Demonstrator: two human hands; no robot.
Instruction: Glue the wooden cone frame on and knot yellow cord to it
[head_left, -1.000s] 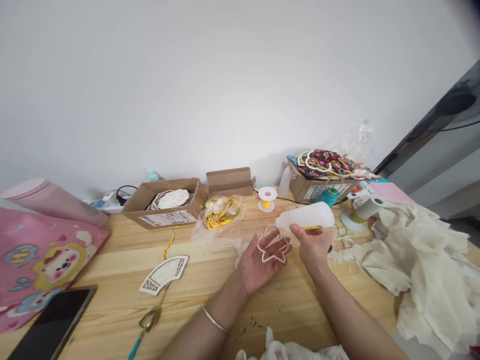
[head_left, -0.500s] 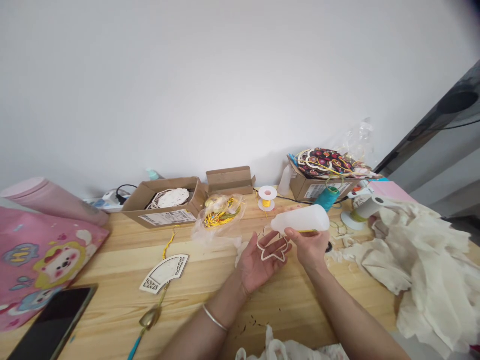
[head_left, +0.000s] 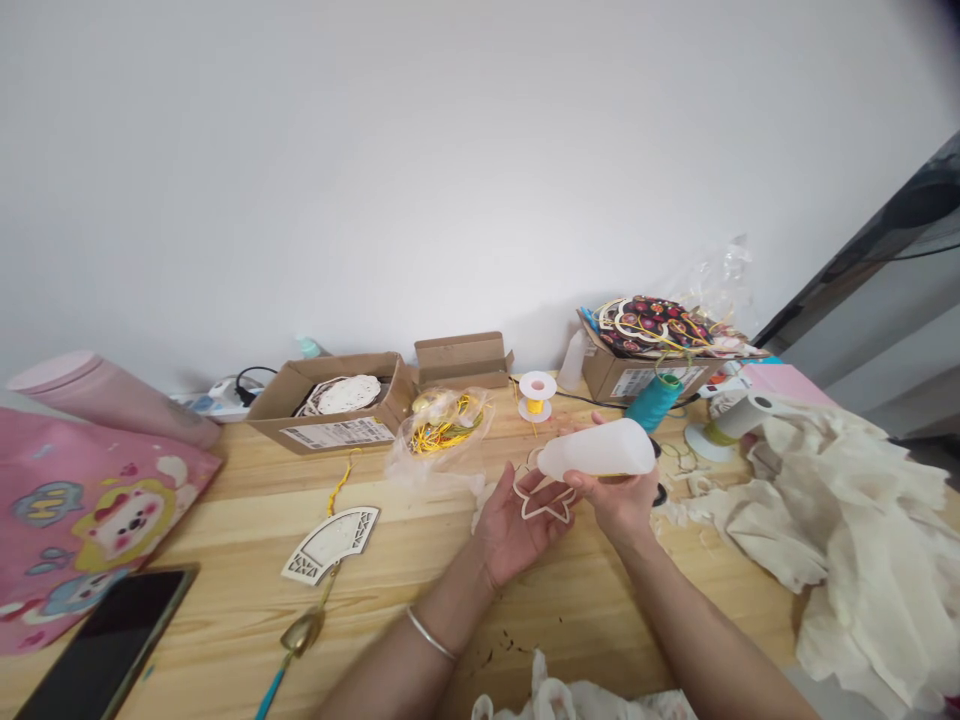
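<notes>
A thin, pale, flower-shaped frame [head_left: 551,511] rests across the upturned fingers of my left hand [head_left: 510,545], which supports it with the thumb at its left edge. My right hand [head_left: 624,508] is wrapped round a white translucent squeeze bottle [head_left: 600,449]. The bottle is tipped nearly flat, its narrow end pointing left over the frame's upper part. Whether the tip touches the frame, and whether anything comes out, I cannot tell. To the left on the table lies a fan-shaped wooden piece [head_left: 330,545] with yellow cord.
A spool of yellow thread [head_left: 537,397], a bag of yellow cords [head_left: 448,425] and cardboard boxes [head_left: 337,432] stand along the wall. Cream cloth [head_left: 862,540] is heaped at right, near a teal thread cone [head_left: 654,403]. A spoon [head_left: 301,632] and a phone [head_left: 112,640] lie left.
The bottle's base has dipped slightly and shifted a little left in my right hand. My left hand and the frame stay nearly in place.
</notes>
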